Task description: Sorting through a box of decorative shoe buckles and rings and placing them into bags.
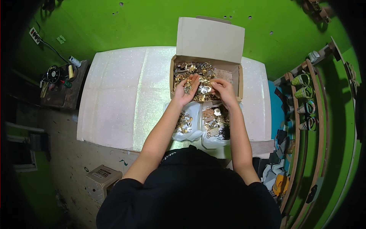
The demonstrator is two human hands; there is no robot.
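Palm up over the open cardboard box (241, 82), my left hand (184, 95) cups a small heap of gold and silver metal pieces (187, 87). Its fingers point away from me. Just right of it, my right hand (226, 93) has thumb and fingertips brought together above the box. Whatever those fingertips pinch is too small to make out. Below both hands, the box holds many shiny gold and silver metal fittings (204, 68), some shaped like buckles. Nearer me, a left plastic-lined tray (195, 114) and a right plastic-lined tray (211, 144) hold more fittings.
A shimmering white cover lies over the table (110, 95). The box's lid (209, 38) stands up near the green wall. To the right, a wooden rack (298, 145) bears several sandals (304, 92). A sewing-thread spool (74, 61) stands on a dark side table. A carton (102, 176) sits on the floor.
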